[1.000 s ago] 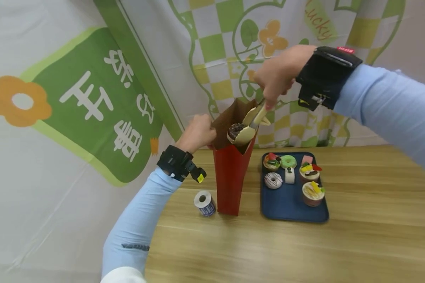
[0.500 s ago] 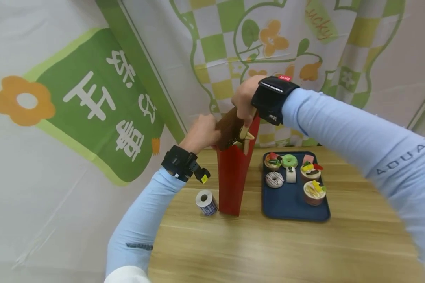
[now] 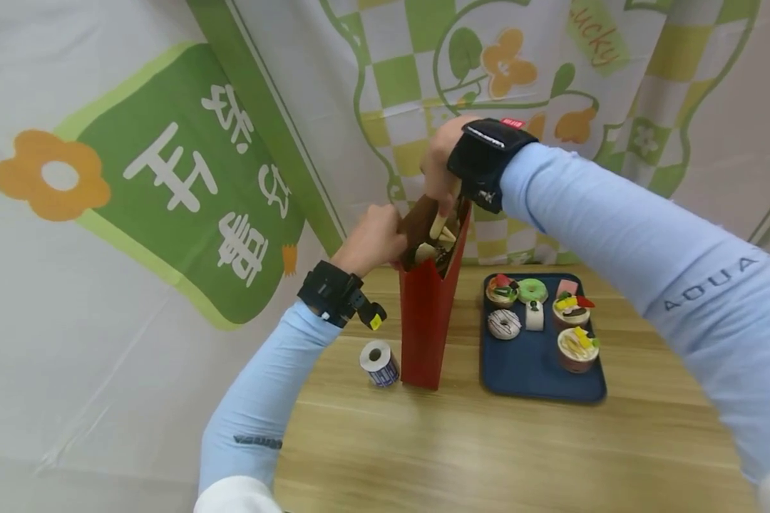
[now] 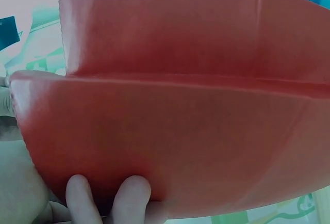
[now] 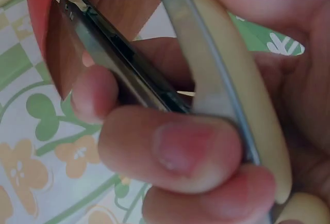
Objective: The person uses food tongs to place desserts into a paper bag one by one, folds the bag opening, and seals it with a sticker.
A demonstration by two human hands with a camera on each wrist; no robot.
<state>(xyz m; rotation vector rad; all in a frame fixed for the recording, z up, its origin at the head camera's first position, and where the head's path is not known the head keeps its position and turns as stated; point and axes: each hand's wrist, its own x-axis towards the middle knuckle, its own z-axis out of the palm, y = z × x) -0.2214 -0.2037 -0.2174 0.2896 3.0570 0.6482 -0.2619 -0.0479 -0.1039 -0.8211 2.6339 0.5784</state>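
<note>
A tall red paper bag (image 3: 423, 328) with a brown inside stands upright on the table. My left hand (image 3: 373, 239) grips its upper left rim; in the left wrist view, bent fingers (image 4: 133, 195) press on the red paper. Above the bag's mouth, my right hand (image 3: 441, 160) holds cream-handled metal tongs (image 3: 438, 226), pointing down into the bag. In the right wrist view, fingers curl around the tongs' metal arms (image 5: 216, 74). A dark brown pastry (image 3: 443, 261) shows between the cream tong heads inside the bag. Whether the heads still squeeze it is unclear.
Right of the bag lies a blue tray (image 3: 526, 374) bearing a green doughnut (image 3: 532, 291), a white striped doughnut (image 3: 504, 324), a white roll cake (image 3: 535, 316) and fruit-topped cups (image 3: 577, 349). A label roll (image 3: 380, 363) stands left of the bag. A patterned curtain (image 3: 398, 85) hangs behind.
My right hand has moved left and down, carrying the tongs and the dark pastry from the bag's mouth into the bag. The left hand keeps its grip on the rim.
</note>
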